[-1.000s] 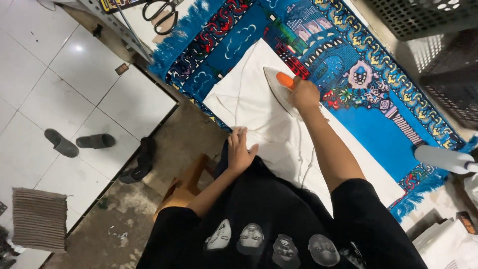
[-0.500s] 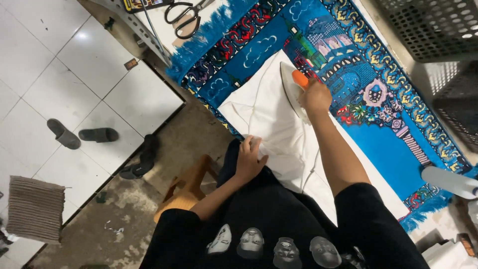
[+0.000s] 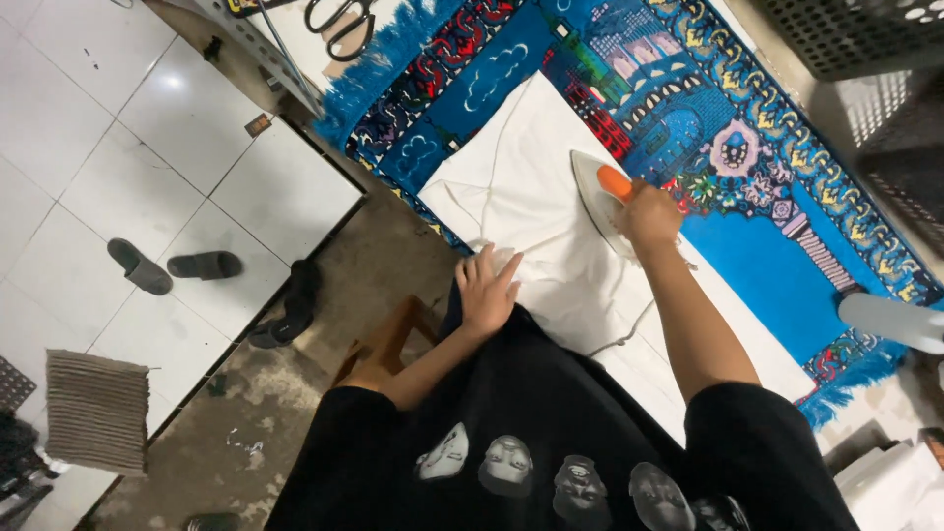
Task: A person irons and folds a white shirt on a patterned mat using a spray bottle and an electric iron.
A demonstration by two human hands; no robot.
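Observation:
A white cloth (image 3: 536,202) lies spread over a blue patterned rug (image 3: 747,226) on the table. My right hand (image 3: 649,211) grips the orange handle of a white clothes iron (image 3: 602,197) that rests on the cloth. My left hand (image 3: 487,290) lies flat, fingers apart, on the near edge of the cloth, pressing it down. The iron's cord (image 3: 629,329) trails back across the cloth toward my body.
Black scissors (image 3: 339,22) lie at the far end of the table. Dark perforated crates (image 3: 865,59) stand to the right. On the tiled floor are sandals (image 3: 172,265), a dark shoe (image 3: 290,310) and a ribbed mat (image 3: 96,408). A wooden stool (image 3: 388,339) stands below me.
My right hand has slid the iron rightward and nearer over the cloth. My left hand has shifted slightly on the cloth's edge. The view has drifted.

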